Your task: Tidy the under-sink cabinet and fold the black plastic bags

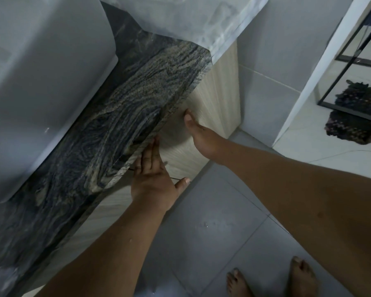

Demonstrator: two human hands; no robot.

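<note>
Dark veined stone countertop [120,116] runs diagonally, white sink basin [41,71] on it at left. Pale wood-grain cabinet doors [214,97] sit under the counter edge, both closed. Grey tile floor [212,221]; grey wall [272,67] at right, dark knitted rug [356,125] past a black-framed glass panel [351,61]. Count: two hands, two bare feet [272,279], one rug. No black bags visible. Left hand [152,176] flat, fingers straight and together, pressed on the door just below the counter lip, thumb out. Right hand [199,133] reaches to the next door; fingers hidden under the edge, so I cannot tell whether they grip.
</note>
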